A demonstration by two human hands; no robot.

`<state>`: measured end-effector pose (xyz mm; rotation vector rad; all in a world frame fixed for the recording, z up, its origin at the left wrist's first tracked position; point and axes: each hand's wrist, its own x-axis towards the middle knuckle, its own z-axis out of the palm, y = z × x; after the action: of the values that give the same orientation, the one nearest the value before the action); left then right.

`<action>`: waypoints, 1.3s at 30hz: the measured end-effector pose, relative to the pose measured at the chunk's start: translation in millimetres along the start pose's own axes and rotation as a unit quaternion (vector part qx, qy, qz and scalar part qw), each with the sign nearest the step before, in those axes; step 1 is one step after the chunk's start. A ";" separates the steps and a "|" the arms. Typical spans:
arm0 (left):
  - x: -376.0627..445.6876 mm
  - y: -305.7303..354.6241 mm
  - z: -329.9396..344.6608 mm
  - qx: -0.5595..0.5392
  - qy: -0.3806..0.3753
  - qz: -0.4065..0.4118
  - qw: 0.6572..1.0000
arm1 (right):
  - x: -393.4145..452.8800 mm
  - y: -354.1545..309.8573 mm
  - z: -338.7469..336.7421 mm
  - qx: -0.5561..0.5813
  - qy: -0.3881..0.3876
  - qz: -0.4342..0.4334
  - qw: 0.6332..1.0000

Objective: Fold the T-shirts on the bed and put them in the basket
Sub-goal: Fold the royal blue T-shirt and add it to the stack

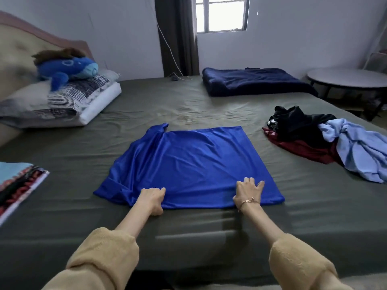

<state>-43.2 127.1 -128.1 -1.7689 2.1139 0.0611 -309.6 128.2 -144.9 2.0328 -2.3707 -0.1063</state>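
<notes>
A shiny blue T-shirt (pixel 188 162) lies spread on the olive-grey bed (pixel 146 105), its left sleeve folded inward. My left hand (pixel 152 198) grips the shirt's near edge, fingers curled over the cloth. My right hand (pixel 249 192) lies flat on the near edge further right, fingers spread, a bracelet on the wrist. At the right of the bed sits a loose pile: a black T-shirt (pixel 297 124), a dark red one (pixel 301 149) under it, and a light blue one (pixel 360 151). No basket is in view.
Pillows (pixel 62 101) with a blue plush toy (pixel 67 69) lie far left. A folded navy blanket (pixel 255 81) sits at the far side. Patterned cloth (pixel 18 183) lies at the left edge. A round table (pixel 347 78) stands beyond the bed, right.
</notes>
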 end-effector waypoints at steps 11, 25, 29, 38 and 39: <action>-29.3 -80.2 24.8 -0.091 0.062 -0.142 0.984 | -11.3 -136.9 -12.0 0.163 -0.111 -0.214 0.957; 34.5 -184.4 49.2 -0.443 0.089 -0.336 0.826 | -28.3 -297.5 -24.8 0.160 -0.184 -0.424 0.872; 61.0 -206.6 47.6 -0.553 0.055 -0.287 0.780 | -8.8 -313.8 -23.6 0.176 -0.234 -0.426 0.856; 52.5 -239.3 68.8 -0.694 0.114 -0.320 0.635 | 3.9 -321.0 -30.2 0.228 -0.420 -0.405 0.779; 47.1 -241.6 73.8 -0.673 0.126 -0.328 0.651 | 3.5 -321.9 -29.5 0.224 -0.426 -0.400 0.779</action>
<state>200.7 53.3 -161.0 -3.3638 1.2501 1.6175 9.1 74.9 -135.8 3.7536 -1.6090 -0.6457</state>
